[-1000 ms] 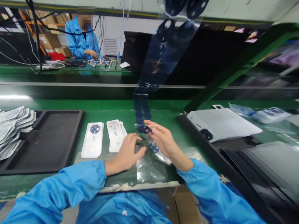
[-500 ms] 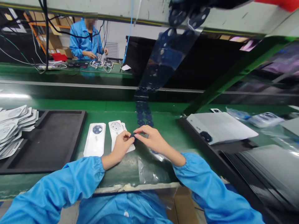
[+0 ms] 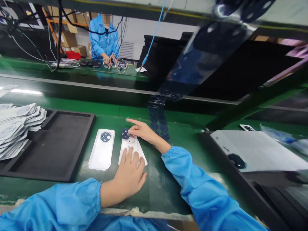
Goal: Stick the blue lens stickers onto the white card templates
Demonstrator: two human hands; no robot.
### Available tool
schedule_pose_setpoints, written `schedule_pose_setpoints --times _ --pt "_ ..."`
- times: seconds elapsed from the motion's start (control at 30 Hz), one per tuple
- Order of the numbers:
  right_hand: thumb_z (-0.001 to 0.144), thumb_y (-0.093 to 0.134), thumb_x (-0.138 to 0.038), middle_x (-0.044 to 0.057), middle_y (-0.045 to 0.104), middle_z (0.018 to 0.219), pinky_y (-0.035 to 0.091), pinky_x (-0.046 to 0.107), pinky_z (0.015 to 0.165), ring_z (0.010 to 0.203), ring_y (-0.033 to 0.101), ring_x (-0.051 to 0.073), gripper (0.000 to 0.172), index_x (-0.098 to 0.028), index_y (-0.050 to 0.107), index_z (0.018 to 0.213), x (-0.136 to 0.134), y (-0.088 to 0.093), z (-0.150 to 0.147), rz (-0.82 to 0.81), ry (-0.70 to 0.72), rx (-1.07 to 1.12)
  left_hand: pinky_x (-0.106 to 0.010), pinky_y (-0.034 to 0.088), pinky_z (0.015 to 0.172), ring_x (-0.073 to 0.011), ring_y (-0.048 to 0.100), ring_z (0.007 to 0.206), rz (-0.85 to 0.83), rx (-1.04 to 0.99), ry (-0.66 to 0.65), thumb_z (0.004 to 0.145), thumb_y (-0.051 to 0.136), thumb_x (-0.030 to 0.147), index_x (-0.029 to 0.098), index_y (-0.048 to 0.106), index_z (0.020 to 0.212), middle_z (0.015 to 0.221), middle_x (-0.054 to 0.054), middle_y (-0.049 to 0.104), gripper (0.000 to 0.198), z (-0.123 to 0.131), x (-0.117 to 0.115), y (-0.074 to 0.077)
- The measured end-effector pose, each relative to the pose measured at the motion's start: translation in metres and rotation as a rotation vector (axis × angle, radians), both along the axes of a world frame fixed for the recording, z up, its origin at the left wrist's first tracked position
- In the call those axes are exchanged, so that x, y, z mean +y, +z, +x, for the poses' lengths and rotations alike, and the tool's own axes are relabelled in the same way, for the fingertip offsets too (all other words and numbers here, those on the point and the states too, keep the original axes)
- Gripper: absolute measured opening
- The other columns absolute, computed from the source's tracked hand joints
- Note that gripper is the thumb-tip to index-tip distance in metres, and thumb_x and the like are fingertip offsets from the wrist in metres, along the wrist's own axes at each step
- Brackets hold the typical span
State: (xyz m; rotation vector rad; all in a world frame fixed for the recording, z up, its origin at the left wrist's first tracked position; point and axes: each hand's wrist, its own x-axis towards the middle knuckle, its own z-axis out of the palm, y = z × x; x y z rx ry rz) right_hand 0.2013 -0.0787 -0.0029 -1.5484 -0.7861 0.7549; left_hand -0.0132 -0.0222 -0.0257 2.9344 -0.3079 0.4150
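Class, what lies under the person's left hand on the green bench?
The left hand rests on the lower end of a white back cover; that covered end cannot be seen.

Left hand (image 3: 130, 175) lies flat over the 6 o'clock end of a white back cover (image 3: 132, 149), hiding that end. Right hand (image 3: 141, 131) holds a dark round lens piece (image 3: 125, 133) at the cover's 12 o'clock end; its fingertips mask part of the piece, and its detail is too small to read. The stack of white covers (image 3: 16, 125) at 9 o'clock is cut by the frame edge. The hanging film strip (image 3: 204, 54) toward 1 o'clock is blurred. The co-worker (image 3: 103, 35) at 11 o'clock handles items too small to identify.
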Motion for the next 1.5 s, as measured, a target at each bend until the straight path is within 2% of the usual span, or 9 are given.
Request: schedule_pose_setpoints --times 0.07,0.13,0.23,0.43,0.63,0.93,1.1,1.27,1.5 --pt "0.072 0.082 -0.039 0.002 0.073 0.076 0.046 0.024 0.055 0.059 0.06 0.013 0.057 -0.015 0.069 0.121 0.003 -0.006 0.002 -0.02 0.029 0.025 -0.072 0.031 0.109 -0.0548 0.036 0.14 0.003 0.004 0.029 0.096 0.05 0.044 0.008 0.056 0.135 0.134 -0.027 0.057 0.054 0.001 0.0 0.001" --pt "0.072 0.083 -0.04 0.003 0.072 0.073 0.043 0.023 0.051 0.056 0.058 0.012 0.04 -0.014 0.074 0.101 -0.001 -0.009 0.004 -0.039 0.019 0.044 -0.07 0.034 0.109 -0.0548 0.036 0.14 -0.003 0.03 0.052 0.095 0.05 0.046 0.007 0.052 0.14 0.139 -0.028 0.053 0.06 0.002 0.001 0.002" --pt "0.072 0.083 -0.042 0.002 0.071 0.07 0.043 0.023 0.049 0.054 0.057 0.012 0.033 -0.016 0.075 0.09 -0.008 -0.009 0.004 -0.058 -0.011 0.069 -0.067 0.037 0.107 -0.054 0.038 0.139 0.009 0.056 0.066 0.093 0.05 0.048 0.003 0.042 0.147 0.148 -0.033 0.044 0.071 0.005 0.001 0.001" --pt "0.073 0.083 -0.04 0.004 0.071 0.072 0.047 0.024 0.05 0.058 0.06 0.014 0.03 -0.017 0.077 0.09 -0.013 -0.01 -0.001 -0.083 -0.041 0.098 -0.065 0.038 0.107 -0.0558 0.039 0.138 0.03 0.054 0.061 0.095 0.044 0.048 -0.007 0.045 0.142 0.151 -0.037 0.036 0.072 0.008 -0.001 -0.003" --pt "0.074 0.082 -0.039 0.004 0.072 0.073 0.05 0.026 0.051 0.056 0.06 0.013 0.03 -0.016 0.076 0.092 -0.018 -0.011 -0.003 -0.085 -0.065 0.104 -0.063 0.039 0.107 -0.0554 0.037 0.139 0.035 0.054 0.057 0.095 0.044 0.048 -0.007 0.042 0.144 0.152 -0.036 0.036 0.073 0.007 0.001 -0.003" --pt "0.075 0.081 -0.039 0.004 0.073 0.075 0.056 0.031 0.064 0.063 0.065 0.016 0.031 -0.016 0.076 0.095 -0.02 -0.014 -0.006 -0.069 -0.085 0.067 -0.059 0.039 0.108 -0.0531 0.038 0.14 0.061 0.044 0.054 0.097 0.04 0.048 -0.01 0.039 0.144 0.151 -0.037 0.036 0.075 0.008 0.0 -0.003" --pt "0.075 0.08 -0.037 0.005 0.074 0.079 0.056 0.031 0.068 0.07 0.068 0.017 0.028 -0.016 0.077 0.095 -0.02 -0.014 -0.006 -0.075 -0.078 0.049 -0.056 0.037 0.112 -0.05 0.035 0.143 0.111 0.089 0.081 0.097 0.042 0.048 -0.006 0.038 0.148 0.155 -0.033 0.033 0.074 0.007 0.0 0.0" --pt "0.077 0.079 -0.036 0.006 0.076 0.085 0.057 0.031 0.072 0.08 0.072 0.02 0.026 -0.017 0.077 0.095 -0.021 -0.014 -0.005 -0.08 -0.064 0.049 -0.056 0.038 0.111 -0.0504 0.035 0.143 0.13 0.088 0.075 0.098 0.042 0.05 -0.006 0.041 0.147 0.153 -0.034 0.036 0.074 0.007 0.001 0.002" --pt "0.079 0.077 -0.035 0.005 0.076 0.083 0.058 0.03 0.068 0.075 0.07 0.018 0.026 -0.017 0.077 0.097 -0.021 -0.014 -0.005 -0.06 -0.047 0.053 -0.056 0.039 0.11 -0.0507 0.037 0.141 0.134 0.08 0.077 0.098 0.041 0.05 -0.006 0.042 0.146 0.153 -0.034 0.036 0.074 0.007 0.0 0.002"
